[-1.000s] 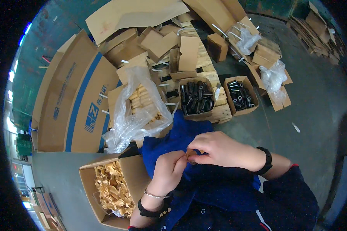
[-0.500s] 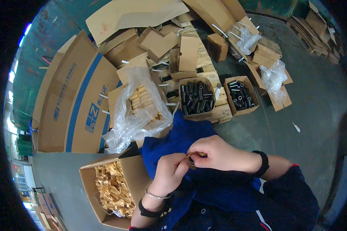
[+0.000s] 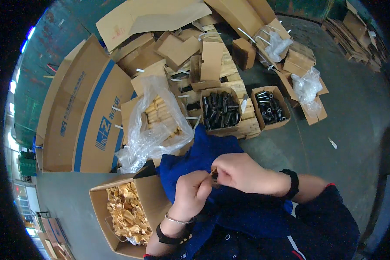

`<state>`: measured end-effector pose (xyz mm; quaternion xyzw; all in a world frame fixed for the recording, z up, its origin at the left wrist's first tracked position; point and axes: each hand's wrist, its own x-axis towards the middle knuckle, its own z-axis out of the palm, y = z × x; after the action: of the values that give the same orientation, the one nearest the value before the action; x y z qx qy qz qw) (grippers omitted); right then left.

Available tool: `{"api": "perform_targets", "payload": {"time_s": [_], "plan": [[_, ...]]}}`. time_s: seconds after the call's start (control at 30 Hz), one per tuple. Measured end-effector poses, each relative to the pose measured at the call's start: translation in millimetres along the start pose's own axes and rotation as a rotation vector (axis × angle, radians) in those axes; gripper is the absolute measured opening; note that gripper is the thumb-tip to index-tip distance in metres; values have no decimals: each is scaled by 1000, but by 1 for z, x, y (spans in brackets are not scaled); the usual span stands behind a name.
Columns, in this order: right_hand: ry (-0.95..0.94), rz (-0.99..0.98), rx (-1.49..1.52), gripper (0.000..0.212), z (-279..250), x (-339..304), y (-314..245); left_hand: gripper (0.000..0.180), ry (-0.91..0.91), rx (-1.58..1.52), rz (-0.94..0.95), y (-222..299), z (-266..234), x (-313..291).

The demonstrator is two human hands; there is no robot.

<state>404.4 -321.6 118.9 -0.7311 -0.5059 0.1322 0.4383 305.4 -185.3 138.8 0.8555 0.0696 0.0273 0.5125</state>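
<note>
My left hand (image 3: 191, 190) and my right hand (image 3: 245, 174) meet in front of my body, above the blue cloth (image 3: 177, 167) on my lap. Both sets of fingers are closed around a small dark piece with a bit of tan wrapping (image 3: 214, 175); most of it is hidden by the fingers. Lower left of my left hand stands a carton (image 3: 154, 197) with crumpled tan paper (image 3: 128, 212) in it. Beyond my hands, black tubes (image 3: 223, 108) fill an open box, and a second box (image 3: 276, 125) to its right holds more of them.
A carton lined with a clear plastic bag (image 3: 138, 147) holds rows of tan-wrapped pieces (image 3: 158, 112). Boxes lie about a wooden pallet (image 3: 249, 119). A large cardboard sheet (image 3: 91, 112) stands at left. Plastic-stuffed cartons (image 3: 305, 97) and a knife-like item (image 3: 332, 143) are on the floor at right.
The fingers of my right hand have shifted and turned at the small piece, and its dark part shows more. My left hand has hardly moved.
</note>
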Motion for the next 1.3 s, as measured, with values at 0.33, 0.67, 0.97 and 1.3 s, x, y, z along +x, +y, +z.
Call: {"api": "perform_targets", "payload": {"time_s": [0.33,0.67,0.97,1.3], "plan": [[442,727,1572,17,22,-1,21,26,371,-732,6,-32,25,-9],[474,594,1123,22,-13,-15,73,42,545,-835,93,-21,-13,-16],[-128,-62,176,27,3,20,11,41,292,-769,-39,-29,16,-8],[723,616,1215,17,-18,-16,127,24,771,-995,-35,-46,-7,-8]]}}
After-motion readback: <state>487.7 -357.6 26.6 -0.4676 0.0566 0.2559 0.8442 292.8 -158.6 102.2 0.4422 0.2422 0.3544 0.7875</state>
